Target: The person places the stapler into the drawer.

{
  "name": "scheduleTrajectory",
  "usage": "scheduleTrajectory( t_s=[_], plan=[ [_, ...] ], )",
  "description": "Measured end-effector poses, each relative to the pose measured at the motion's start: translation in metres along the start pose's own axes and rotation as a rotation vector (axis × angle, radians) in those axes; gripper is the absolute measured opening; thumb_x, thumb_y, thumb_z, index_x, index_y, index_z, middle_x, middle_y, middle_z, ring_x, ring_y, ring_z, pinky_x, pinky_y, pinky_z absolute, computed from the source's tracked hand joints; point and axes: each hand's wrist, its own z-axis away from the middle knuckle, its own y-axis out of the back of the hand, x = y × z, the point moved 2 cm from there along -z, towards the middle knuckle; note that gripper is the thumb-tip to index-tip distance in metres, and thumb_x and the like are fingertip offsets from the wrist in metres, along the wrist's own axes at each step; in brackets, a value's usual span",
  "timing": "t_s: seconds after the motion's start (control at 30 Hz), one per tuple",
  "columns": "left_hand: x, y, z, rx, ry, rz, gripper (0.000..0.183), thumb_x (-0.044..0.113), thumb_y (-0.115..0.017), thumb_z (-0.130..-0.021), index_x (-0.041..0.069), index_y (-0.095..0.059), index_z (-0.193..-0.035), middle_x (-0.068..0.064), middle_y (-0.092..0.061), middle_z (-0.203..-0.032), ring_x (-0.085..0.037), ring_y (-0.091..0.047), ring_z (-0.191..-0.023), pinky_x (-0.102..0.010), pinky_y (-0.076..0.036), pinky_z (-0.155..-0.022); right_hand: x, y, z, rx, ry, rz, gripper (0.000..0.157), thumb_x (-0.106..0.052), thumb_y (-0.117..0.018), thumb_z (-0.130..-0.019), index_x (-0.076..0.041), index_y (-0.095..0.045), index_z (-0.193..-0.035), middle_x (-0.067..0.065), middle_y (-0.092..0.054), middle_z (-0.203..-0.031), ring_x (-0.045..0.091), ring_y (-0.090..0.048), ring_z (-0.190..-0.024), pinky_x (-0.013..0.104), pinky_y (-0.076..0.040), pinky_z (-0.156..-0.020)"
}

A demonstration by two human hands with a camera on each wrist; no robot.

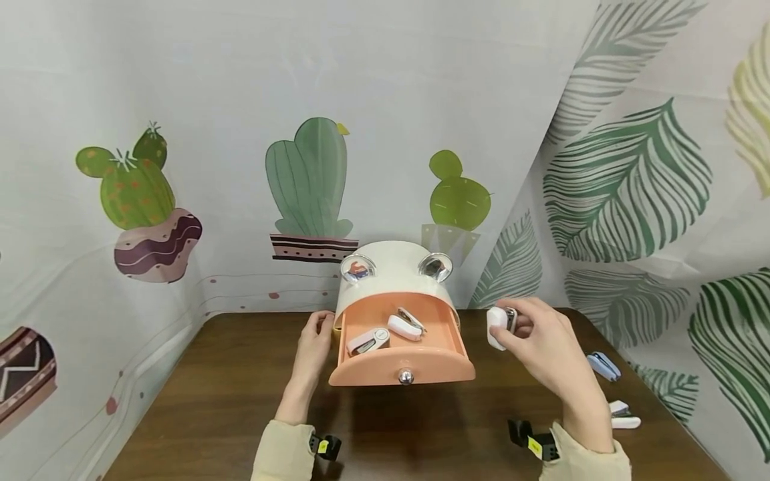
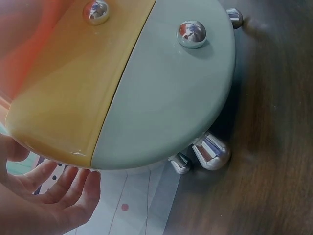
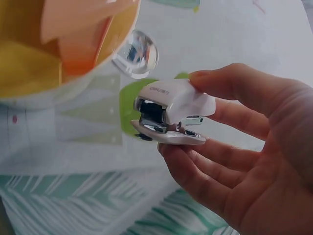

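My right hand (image 1: 544, 344) pinches a small white stapler (image 1: 496, 326) between thumb and fingers, in the air to the right of a rounded desktop drawer box (image 1: 391, 267). The right wrist view gives that stapler (image 3: 168, 105) from its front end, its jaws apart. The box's top orange drawer (image 1: 373, 369) is pulled out. Inside it lie a pinkish-white stapler (image 1: 368, 341) and a white stapler (image 1: 406, 326). My left hand (image 1: 313, 354) rests against the box's left side; in the left wrist view its fingers (image 2: 88, 196) lie loosely by the yellow drawer (image 2: 73, 93).
On the right of the brown table (image 1: 240, 387) lie a blue stapler (image 1: 603, 366) and a white stapler (image 1: 625, 415). Below the yellow drawer is a grey-green drawer (image 2: 161, 98) with a metal knob. A patterned cloth (image 1: 385, 80) hangs close behind the box.
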Motion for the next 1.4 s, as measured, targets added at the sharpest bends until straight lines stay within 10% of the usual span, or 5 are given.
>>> scheduleTrajectory(
  t_s=[0.9, 1.4],
  plan=[
    [0.000, -0.001, 0.001, 0.023, -0.017, -0.025, 0.034, 0.029, -0.046, -0.104, 0.002, -0.059, -0.121, -0.012, -0.061, -0.108, -0.026, -0.055, -0.093, -0.034, -0.044, -0.076, -0.046, -0.069, -0.048, -0.284, 0.194, 0.014, 0.016, -0.012, -0.074, -0.076, -0.015, -0.072, -0.091, -0.003, -0.062, -0.087, 0.019, -0.056, -0.081, 0.036, -0.046, -0.074],
    [0.000, -0.001, 0.001, 0.019, 0.004, -0.015, 0.034, 0.029, -0.046, -0.104, 0.003, -0.058, -0.122, -0.013, -0.060, -0.107, -0.032, -0.056, -0.091, -0.030, -0.045, -0.071, -0.049, -0.075, -0.053, -0.414, 0.193, 0.079, 0.018, -0.011, -0.073, -0.077, -0.011, -0.072, -0.095, -0.005, -0.065, -0.084, 0.017, -0.056, -0.076, 0.037, -0.048, -0.075]
  ],
)
